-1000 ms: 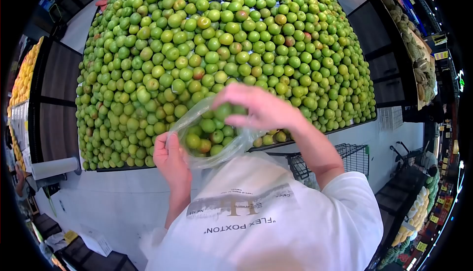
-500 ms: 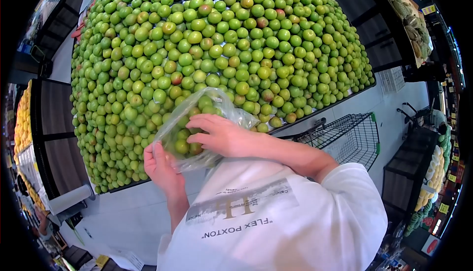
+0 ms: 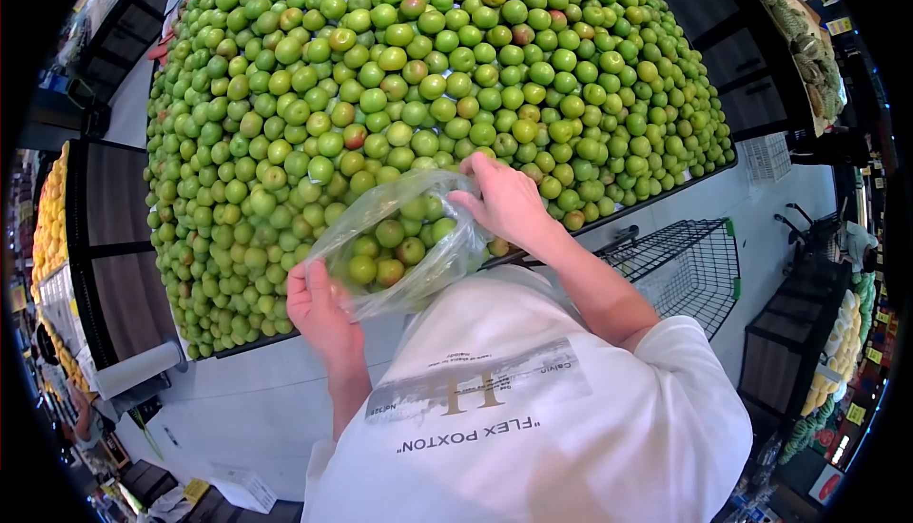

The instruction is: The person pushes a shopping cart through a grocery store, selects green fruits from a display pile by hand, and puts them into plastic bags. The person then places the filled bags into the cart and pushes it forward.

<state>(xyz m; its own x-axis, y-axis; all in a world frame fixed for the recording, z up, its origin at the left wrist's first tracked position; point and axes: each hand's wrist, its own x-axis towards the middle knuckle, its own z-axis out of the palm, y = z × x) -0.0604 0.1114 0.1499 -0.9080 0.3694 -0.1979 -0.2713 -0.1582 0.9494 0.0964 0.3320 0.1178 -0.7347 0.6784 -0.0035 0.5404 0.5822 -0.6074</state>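
A clear plastic bag (image 3: 366, 228) hangs open-mouthed over the near edge of the heap, with several round green plum-like fruits (image 3: 390, 272) inside, some reddish. My left hand (image 3: 323, 309) pinches the bag's left rim between thumb and fingers. At the right side of the bag mouth is my right hand (image 3: 514, 204). Its thumb and forefinger are apart and bent, with no fruit visible between them; the other fingers are partly hidden. Beyond both hands spreads a large heap of the same green fruit (image 3: 418, 76).
A black wire shopping cart (image 3: 680, 261) with green corners stands to the right of the display. A roll of plastic bags (image 3: 141, 371) is at the left. Yellow fruit (image 3: 49, 223) fills another stand at far left. Dark shelving (image 3: 794, 342) runs along the right.
My right hand has moved from over the bag's opening to its right side, uncovering the fruit inside. My left hand keeps its pinch on the rim. The view has shifted slightly.
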